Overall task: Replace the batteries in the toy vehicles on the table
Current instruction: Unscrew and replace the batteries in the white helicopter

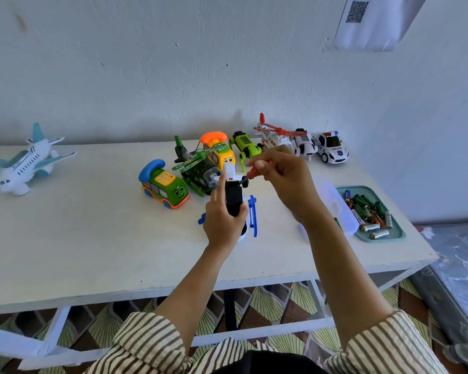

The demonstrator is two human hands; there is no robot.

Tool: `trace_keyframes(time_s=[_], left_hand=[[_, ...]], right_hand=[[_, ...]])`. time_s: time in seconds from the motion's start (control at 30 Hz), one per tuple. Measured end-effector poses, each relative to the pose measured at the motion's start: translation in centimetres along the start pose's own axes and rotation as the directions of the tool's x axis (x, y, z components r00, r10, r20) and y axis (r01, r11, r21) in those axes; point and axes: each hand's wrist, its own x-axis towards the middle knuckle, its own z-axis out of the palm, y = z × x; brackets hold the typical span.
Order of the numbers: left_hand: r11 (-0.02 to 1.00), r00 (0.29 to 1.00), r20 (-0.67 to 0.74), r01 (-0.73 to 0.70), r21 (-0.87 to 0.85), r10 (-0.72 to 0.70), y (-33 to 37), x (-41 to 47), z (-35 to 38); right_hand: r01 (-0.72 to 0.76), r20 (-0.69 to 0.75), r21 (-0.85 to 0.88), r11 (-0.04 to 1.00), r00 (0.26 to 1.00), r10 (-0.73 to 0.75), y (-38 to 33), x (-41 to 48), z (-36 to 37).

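Toy helicopter point(234, 198): held belly-up over the table point(92, 238), just in front of the toy row. Probably light, stiff, hollow plastic, with thin blue skids that could snap.
Left hand point(224, 220): wrapped round the body, the safest hold, with 1 finger straight.
Right hand point(281, 174): pinching a screwdriver point(254, 174), tip at the underside; the screw is too small to make out.
Room: open tabletop to the left. To the right a clear box point(333, 206) and the battery tray point(400, 233) crowd the edge.
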Motion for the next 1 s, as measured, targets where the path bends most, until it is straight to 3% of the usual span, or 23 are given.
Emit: trace_keyframes(time_s=[0.13, 0.47, 0.63, 0.9, 1.0], left_hand=[[1.0, 1.0, -0.002, -0.002, -0.02, 0.002, -0.09, 0.02, 0.08], [1.0, 1.0, -0.009, 0.007, 0.006, -0.007, 0.19, -0.11, -0.06], [1.0, 1.0, -0.007, 0.004, -0.001, -0.004, 0.05, -0.1, -0.03], [1.0, 1.0, -0.005, 0.02, 0.012, -0.02, 0.15, -0.04, -0.03], [1.0, 1.0, -0.003, 0.013, 0.006, -0.013, 0.04, -0.04, -0.04]], right_hand=[[-0.025, -0.005, 0.176, 0.984, 1.0, 0.026, -0.53, 0.0, -0.28], [0.038, 0.035, -0.012, 0.999, 0.999, -0.037, 0.39, 0.12, -0.07], [0.002, -0.02, 0.178, 0.984, 1.0, 0.001, -0.24, 0.11, -0.23], [0.052, 0.03, 0.028, 0.998, 0.998, -0.053, 0.24, 0.13, 0.14], [0.042, -0.009, 0.157, 0.987, 0.999, -0.041, 0.16, 0.15, 0.01]])
